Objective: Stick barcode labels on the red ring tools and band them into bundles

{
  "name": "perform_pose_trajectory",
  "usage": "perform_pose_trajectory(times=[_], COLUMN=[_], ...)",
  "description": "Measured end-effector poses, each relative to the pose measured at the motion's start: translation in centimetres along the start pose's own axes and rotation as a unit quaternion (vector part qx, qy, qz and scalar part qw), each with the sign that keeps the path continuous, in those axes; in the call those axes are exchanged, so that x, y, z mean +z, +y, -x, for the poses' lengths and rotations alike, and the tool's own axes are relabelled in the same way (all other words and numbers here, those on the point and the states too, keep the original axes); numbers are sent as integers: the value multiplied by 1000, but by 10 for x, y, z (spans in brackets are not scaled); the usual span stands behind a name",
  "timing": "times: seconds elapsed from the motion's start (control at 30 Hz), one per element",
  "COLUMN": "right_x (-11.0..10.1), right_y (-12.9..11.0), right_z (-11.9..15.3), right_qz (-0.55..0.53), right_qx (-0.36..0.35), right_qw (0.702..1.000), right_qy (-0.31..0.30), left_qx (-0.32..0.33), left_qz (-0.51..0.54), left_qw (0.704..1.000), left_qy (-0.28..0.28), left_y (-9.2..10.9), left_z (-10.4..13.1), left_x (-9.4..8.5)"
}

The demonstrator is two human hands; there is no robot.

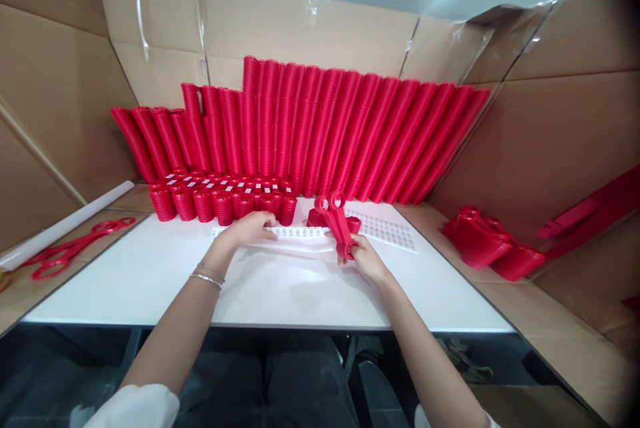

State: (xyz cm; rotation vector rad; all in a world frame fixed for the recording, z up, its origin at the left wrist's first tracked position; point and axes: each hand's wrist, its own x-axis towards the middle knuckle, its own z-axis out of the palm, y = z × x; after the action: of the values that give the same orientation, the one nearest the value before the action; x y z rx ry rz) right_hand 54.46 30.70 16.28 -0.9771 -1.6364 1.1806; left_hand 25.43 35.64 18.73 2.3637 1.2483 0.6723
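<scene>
My right hand [365,258] is closed round a red plastic piece [337,225] with round loops at its upper end and a narrower lower end. A white strip of printed labels [300,232] runs between my hands, its lower edge bowed. My left hand [253,228] reaches over the left part of that strip, thumb and fingers apart at its edges; some fingers are hidden. Behind the held piece lie more red pieces [354,223], partly covered. Another label sheet [385,229] lies flat to the right of them.
Short red stacks with small white labels [224,208] stand behind my left hand. Tall red stacks [320,128] lean along the cardboard wall [300,25]. Red looped pieces [75,248] and a white roll [75,218] lie left of the white table [300,295]; red bundles [480,238] lie right.
</scene>
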Motion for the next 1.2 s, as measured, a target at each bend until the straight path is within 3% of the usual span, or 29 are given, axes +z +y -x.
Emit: perform_pose_trajectory(times=[0.23,0.53,0.83,1.03,1.2], right_x=[-1,-9,-11,-8,-7], right_y=[1,3,4,5,3], right_z=[-1,0,0,0,1], right_qz=[17,22,38,26,28], right_qx=[-7,-7,21,41,51], right_qw=[1000,998,994,996,995], right_qy=[26,58,97,80,75], left_qx=[11,-8,17,14,-4], left_qz=[-10,-54,-52,-102,-111], left_qw=[1000,998,998,995,994], left_qy=[4,25,-27,-3,10], left_y=[-2,-12,-11,-15,-22], left_z=[-2,8,16,31,34], left_x=[4,-8,-12,-29,-25])
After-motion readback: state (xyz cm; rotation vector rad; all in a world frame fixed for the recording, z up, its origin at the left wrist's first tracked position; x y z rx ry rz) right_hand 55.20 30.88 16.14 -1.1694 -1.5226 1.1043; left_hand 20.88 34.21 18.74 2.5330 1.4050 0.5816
